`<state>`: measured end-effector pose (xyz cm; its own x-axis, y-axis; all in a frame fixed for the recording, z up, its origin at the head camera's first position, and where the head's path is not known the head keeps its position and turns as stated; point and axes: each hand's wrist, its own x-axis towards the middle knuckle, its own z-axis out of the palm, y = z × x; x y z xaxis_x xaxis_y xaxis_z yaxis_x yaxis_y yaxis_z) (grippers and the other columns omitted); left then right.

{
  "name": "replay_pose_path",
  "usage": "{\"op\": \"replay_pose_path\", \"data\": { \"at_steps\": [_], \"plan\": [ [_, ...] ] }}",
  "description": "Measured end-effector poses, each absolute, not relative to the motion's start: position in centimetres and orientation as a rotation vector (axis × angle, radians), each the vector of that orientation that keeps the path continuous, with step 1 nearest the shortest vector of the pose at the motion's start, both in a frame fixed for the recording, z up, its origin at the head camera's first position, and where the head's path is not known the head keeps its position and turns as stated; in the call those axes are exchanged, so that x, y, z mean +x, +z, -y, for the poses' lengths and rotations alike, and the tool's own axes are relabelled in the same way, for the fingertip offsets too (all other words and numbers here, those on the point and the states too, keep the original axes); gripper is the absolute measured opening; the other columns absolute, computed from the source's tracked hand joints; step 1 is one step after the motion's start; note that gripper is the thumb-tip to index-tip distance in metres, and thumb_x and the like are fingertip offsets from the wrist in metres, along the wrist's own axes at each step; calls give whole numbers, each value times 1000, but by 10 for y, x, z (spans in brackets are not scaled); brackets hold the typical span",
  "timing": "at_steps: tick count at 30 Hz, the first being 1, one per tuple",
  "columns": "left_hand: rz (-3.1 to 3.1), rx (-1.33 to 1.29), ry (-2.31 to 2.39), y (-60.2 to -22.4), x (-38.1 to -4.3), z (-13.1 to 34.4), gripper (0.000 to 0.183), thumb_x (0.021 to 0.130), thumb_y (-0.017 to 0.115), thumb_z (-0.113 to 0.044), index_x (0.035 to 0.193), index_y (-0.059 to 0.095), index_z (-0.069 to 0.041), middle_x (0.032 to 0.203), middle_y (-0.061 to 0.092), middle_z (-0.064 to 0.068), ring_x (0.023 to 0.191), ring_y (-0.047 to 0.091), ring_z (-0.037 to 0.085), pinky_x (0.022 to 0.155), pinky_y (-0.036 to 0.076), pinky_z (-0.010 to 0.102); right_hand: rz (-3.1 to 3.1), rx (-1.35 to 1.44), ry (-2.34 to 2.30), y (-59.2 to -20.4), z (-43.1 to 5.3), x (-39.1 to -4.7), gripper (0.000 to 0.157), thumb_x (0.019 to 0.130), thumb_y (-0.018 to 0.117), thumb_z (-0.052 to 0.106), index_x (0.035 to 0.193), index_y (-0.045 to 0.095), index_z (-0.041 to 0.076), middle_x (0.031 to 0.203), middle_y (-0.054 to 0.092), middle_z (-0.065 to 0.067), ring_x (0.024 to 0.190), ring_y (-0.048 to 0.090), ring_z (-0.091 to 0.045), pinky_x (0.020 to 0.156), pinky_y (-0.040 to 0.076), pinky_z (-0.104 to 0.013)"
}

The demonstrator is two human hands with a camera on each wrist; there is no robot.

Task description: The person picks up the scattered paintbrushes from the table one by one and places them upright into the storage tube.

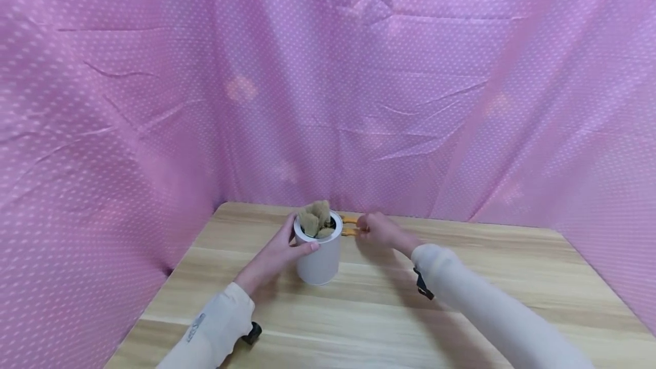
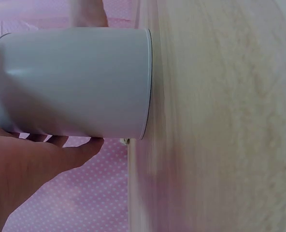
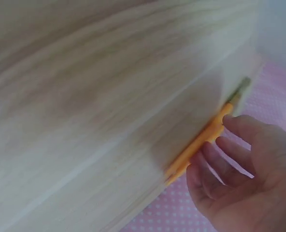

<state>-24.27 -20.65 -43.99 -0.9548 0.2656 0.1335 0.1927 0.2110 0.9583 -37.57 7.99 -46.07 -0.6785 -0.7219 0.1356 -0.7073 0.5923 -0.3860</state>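
A white cylindrical pot (image 1: 322, 266) stands upright on the table, with tan, rough-looking lumps (image 1: 310, 223) rising from its dark inside. My left hand (image 1: 279, 252) holds it near the rim, thumb on the front and fingers round the left side; the left wrist view shows the pot's smooth side (image 2: 80, 82) close up. Right of the pot, a tool with two orange handles (image 1: 349, 232) lies flat on the table, its far end hidden behind the pot. My right hand (image 1: 383, 230) grips these handles by thumb and fingers. A greyish tip shows in the right wrist view; its exact kind is unclear.
The light wooden table (image 1: 307, 329) ends at the back against a pink, white-dotted curtain (image 1: 379, 101), which also hangs at both sides. The pot and tool are close to the table's back edge.
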Motion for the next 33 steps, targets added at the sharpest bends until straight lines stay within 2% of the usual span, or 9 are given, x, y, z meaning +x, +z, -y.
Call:
{"op": "replay_pose_path", "data": {
  "at_steps": [6, 8, 16, 24, 27, 31, 33],
  "plan": [
    [-2386, 451, 1874, -440, -244, 207, 91, 91, 77, -43, 160, 18, -30, 166, 19, 4, 151, 14, 22, 120, 14, 54, -2779, -1261, -632, -468, -75, -380, 6, 90, 73, -3, 94, 75, 0, 80, 68, -4, 64, 51, -11, 61, 49, -28],
    [-2385, 434, 1865, -440, -244, 207, 93, 90, 77, -45, 160, 16, -33, 166, 18, 2, 151, 14, 21, 120, 13, 55, -2769, -1270, -664, -468, -74, -380, 8, 89, 73, -4, 94, 77, 1, 80, 70, -4, 63, 53, -9, 62, 51, -27],
    [-2383, 449, 1863, -441, -244, 208, 92, 90, 77, -44, 159, 17, -32, 166, 17, 5, 152, 13, 21, 120, 12, 54, -2710, -1268, -746, -469, -75, -376, 12, 89, 72, -4, 97, 79, 0, 88, 74, -7, 70, 59, -9, 68, 56, -29],
    [-2387, 442, 1865, -440, -243, 204, 94, 90, 78, -43, 160, 18, -26, 167, 16, 11, 152, 10, 26, 120, 11, 55, -2664, -1215, -872, -462, -81, -365, 10, 90, 73, -3, 99, 77, -4, 98, 73, -13, 88, 68, -23, 78, 58, -37],
    [-2385, 447, 1871, -440, -243, 203, 93, 90, 77, -42, 160, 17, -24, 167, 16, 12, 152, 10, 27, 120, 10, 56, -2629, -1196, -958, -456, -84, -361, 10, 91, 72, -2, 100, 76, -5, 99, 73, -14, 87, 68, -24, 76, 58, -35],
    [-2376, 446, 1882, -440, -242, 203, 92, 92, 76, -39, 160, 16, -23, 167, 15, 14, 152, 10, 29, 120, 10, 57, -2618, -1140, -1077, -446, -87, -358, 11, 90, 73, 0, 100, 75, -4, 95, 74, -10, 79, 68, -18, 71, 58, -31],
    [-2371, 443, 1895, -440, -242, 204, 92, 92, 76, -38, 160, 16, -23, 166, 16, 14, 152, 12, 30, 120, 12, 56, -2603, -1088, -1134, -439, -87, -355, 11, 91, 74, 3, 100, 75, -3, 92, 74, -9, 77, 68, -18, 70, 59, -32]
  ]
}}
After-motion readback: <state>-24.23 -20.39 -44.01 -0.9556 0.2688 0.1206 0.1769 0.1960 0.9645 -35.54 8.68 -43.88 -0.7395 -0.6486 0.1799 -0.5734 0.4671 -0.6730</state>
